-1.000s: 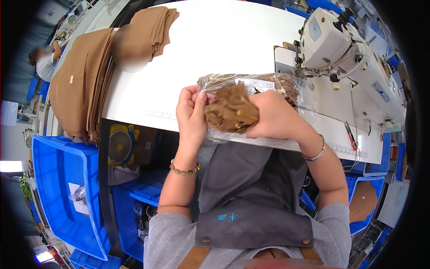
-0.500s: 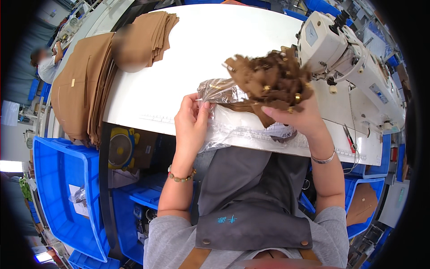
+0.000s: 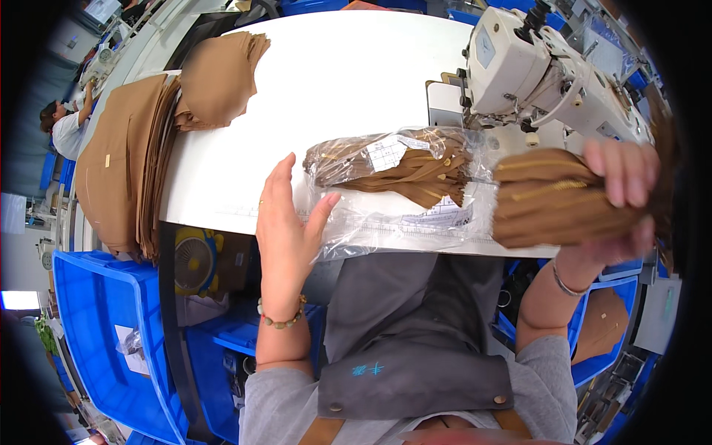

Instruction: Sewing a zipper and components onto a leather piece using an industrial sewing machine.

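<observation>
My right hand grips a thick bundle of brown zippers with gold teeth, held over the table's right front part; its fingers are somewhat blurred. In front of me lies a clear plastic bag with more brown zippers and white printed labels in it. My left hand is open at the bag's left end, thumb and fingers apart, with nothing in its grasp. Whether its thumb touches the plastic I cannot tell.
A white sewing machine stands at the right of the white table. Stacked brown fabric pieces hang over the left edge, with a smaller pile behind. Blue crates stand below left. A person sits far left.
My right hand has carried the zipper bundle rightward, away from the bag. My left hand has let go of the bag and opened. The bag now lies flat on the table.
</observation>
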### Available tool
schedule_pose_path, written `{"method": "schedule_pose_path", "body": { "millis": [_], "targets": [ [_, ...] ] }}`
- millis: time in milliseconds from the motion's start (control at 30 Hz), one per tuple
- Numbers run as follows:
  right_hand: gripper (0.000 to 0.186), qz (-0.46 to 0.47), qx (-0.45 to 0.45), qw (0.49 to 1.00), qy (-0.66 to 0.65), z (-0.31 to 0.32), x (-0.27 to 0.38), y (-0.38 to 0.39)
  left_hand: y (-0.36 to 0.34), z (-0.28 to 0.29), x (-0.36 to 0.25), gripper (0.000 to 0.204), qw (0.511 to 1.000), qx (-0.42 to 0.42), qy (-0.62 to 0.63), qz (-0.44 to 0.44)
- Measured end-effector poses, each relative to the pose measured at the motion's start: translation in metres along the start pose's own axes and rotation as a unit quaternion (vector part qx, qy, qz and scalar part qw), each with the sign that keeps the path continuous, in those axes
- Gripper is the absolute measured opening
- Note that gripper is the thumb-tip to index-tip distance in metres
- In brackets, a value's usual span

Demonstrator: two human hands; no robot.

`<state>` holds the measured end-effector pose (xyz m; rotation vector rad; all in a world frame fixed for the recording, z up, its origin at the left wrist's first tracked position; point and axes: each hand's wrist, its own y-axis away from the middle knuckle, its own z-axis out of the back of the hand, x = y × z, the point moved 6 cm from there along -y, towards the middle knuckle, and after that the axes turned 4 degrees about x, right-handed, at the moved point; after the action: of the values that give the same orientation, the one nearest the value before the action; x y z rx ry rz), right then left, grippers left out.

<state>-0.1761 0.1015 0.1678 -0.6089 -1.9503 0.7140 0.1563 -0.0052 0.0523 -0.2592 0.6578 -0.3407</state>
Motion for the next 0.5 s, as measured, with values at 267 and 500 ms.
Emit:
{"method": "schedule_pose_path", "body": {
  "millis": [267,500],
  "targets": [
    [0.047,0.026,0.047,0.992,-0.115,0.015,0.048,0.036,-0.006,-0.004,-0.049,0.11,0.973,0.143,0.041,-0.175],
    [0.052,-0.038,-0.142,0.984,0.101,0.072,0.029,0.119,-0.039,-0.068,-0.036,0.054,0.972,0.106,-0.061,-0.2]
  ]
}}
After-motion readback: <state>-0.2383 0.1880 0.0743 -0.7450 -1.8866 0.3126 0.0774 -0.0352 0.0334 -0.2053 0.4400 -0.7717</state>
